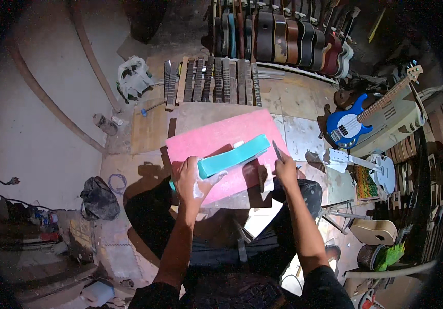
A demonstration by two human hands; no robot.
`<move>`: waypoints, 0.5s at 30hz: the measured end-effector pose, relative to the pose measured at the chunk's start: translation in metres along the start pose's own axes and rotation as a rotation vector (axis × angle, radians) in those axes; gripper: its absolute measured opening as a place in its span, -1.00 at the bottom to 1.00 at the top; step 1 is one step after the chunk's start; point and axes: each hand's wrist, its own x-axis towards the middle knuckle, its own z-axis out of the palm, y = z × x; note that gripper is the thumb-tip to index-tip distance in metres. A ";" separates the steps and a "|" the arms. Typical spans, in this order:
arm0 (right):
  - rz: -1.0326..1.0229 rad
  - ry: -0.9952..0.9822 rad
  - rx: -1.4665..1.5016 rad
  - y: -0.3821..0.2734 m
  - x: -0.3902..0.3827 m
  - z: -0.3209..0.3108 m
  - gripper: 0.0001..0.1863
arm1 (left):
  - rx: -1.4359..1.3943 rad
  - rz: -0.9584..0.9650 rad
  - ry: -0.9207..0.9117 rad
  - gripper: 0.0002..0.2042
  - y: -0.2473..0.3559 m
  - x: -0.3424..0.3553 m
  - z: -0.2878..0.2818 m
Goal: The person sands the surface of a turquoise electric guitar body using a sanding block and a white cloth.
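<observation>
I am watching a person sit with a flat pink board [183, 147] in front of them. A long, smooth turquoise piece with a wavy side [234, 158] lies slantwise on top of the pink board, its right end farther from the person than its left. The left hand [188, 180], dusty with white powder, holds the left end over the pink board. Its thumb is spread away from the other fingers and lies along the piece's near side; the fingertips I cannot make out. The right hand [285, 171], at the right edge of the pink board, pinches a thin, dark, stick-like tool [276, 149] between its thumb and fingers. The tool's tip is just beside the turquoise piece's right end; I can't tell if they touch. Past the far edge of the pink board is a row of dark wooden guitar necks [226, 80], and farther off is a row of brown, black and white guitars [292, 44]. Well to the right of the pink board is a shiny blue bass guitar [356, 122]. To the left of the pink board sits a crumpled black plastic bag [99, 198].
</observation>
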 end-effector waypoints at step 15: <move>-0.369 -0.175 0.155 -0.016 -0.016 0.042 -0.22 | 0.282 0.254 -0.183 -0.32 -0.004 0.032 0.001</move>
